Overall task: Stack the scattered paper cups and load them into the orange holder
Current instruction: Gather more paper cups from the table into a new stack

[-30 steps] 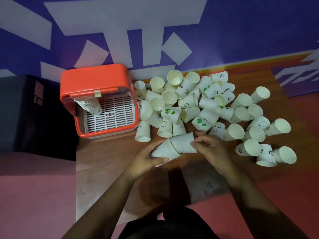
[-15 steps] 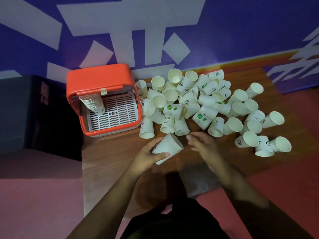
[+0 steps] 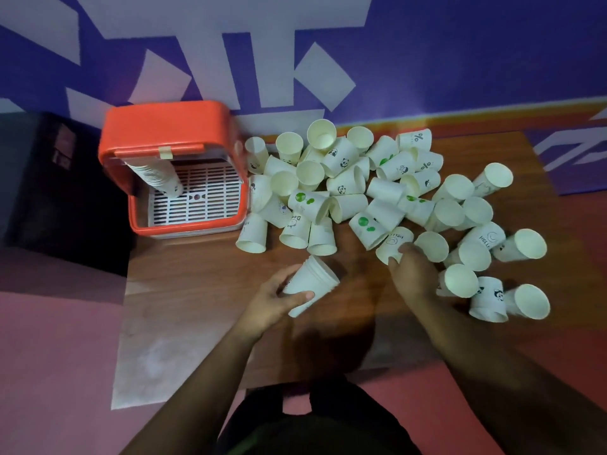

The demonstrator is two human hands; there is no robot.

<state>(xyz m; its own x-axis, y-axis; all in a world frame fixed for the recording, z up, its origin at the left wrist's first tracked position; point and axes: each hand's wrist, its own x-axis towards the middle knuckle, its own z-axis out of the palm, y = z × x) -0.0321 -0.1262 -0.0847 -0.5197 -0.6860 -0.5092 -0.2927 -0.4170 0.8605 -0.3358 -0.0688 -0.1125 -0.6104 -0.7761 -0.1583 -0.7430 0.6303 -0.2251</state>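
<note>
My left hand (image 3: 274, 298) grips a short stack of nested white paper cups (image 3: 312, 282), tilted with the rims toward the upper right. To its right, my right hand (image 3: 412, 272) has its fingers curled round a loose cup printed HELLO (image 3: 392, 243) at the near edge of the pile. Several white paper cups (image 3: 348, 185), some with panda or green prints, lie scattered across the wooden table. The orange holder (image 3: 164, 133) stands at the table's far left with a long cup stack (image 3: 157, 175) leaning inside over its white grille.
The wooden table (image 3: 197, 280) ends at a near edge close to my body and a left edge beside a dark box (image 3: 49, 178). A blue and white wall runs behind the cups. Red floor lies on both sides.
My right hand has left the stack and reached right and forward to the HELLO cup. My left hand keeps the stack, which now holds one more cup.
</note>
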